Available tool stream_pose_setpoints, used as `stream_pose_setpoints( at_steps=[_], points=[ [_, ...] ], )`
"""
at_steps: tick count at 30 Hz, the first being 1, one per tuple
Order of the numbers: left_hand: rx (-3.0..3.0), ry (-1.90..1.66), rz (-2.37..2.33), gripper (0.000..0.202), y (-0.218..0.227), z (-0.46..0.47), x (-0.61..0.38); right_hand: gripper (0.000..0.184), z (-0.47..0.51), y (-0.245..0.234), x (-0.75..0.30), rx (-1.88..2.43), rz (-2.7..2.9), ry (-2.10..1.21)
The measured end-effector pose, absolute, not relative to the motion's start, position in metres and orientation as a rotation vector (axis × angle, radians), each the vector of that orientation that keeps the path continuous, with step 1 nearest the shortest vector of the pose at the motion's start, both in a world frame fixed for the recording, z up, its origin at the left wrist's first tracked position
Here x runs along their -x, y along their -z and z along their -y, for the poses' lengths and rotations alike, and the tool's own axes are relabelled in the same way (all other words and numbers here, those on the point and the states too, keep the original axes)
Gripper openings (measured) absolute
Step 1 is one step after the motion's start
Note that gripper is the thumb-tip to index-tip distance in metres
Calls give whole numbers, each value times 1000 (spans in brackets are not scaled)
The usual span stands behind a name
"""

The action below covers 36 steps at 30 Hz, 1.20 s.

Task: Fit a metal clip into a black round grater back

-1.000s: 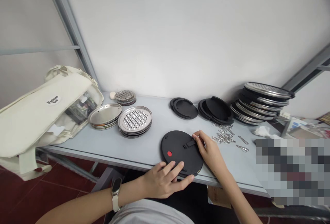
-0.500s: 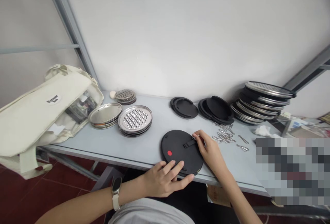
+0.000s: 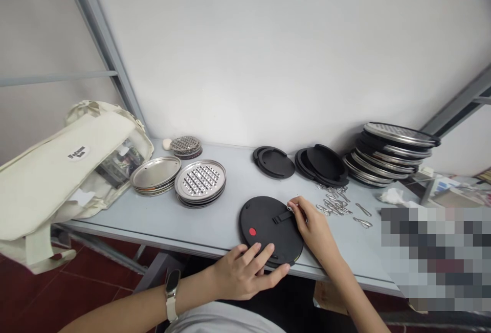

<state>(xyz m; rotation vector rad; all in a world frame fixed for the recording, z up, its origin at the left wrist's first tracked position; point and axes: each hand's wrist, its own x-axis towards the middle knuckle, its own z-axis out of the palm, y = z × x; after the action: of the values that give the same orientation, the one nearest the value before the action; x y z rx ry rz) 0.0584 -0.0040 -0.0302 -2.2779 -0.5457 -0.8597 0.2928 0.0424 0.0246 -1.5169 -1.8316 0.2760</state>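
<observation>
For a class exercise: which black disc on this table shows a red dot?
The disc under the left hand; the stacked black discs behind it show no red dot.

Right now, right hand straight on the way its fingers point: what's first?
The right hand pinches a small metal clip; straight on, it likely meets the black strap on the round black disc. Depth unclear from this view.

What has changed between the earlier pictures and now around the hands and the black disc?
Very little: the view shifts slightly, and nothing is taken or let go. The right hand stays pinching the metal clip by the strap on the black disc; the left hand stays on the disc's near edge. The stacked metal graters look unchanged.
</observation>
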Motion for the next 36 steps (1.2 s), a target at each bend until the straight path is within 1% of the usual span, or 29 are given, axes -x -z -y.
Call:
stream_pose_setpoints(
  at_steps=[12, 21, 28, 33, 36],
  points=[
    [2256, 813, 559, 63, 32, 5, -58, 26, -40, -30, -292, 1518, 1823, -362],
    [2273, 889, 541, 63, 27, 4, -60, 24, -41, -30, -292, 1555, 1798, -425],
    [2295, 875, 549, 64, 25, 5, -58, 22, -40, -31, -291, 1566, 1784, -428],
    [2306, 876, 542, 59, 27, 4, -58, 23, -41, -30, -292, 1549, 1791, -419],
    [2299, 863, 549, 60, 28, 4, -58, 23, -42, -28, -291, 1533, 1785, -397]
  ],
)
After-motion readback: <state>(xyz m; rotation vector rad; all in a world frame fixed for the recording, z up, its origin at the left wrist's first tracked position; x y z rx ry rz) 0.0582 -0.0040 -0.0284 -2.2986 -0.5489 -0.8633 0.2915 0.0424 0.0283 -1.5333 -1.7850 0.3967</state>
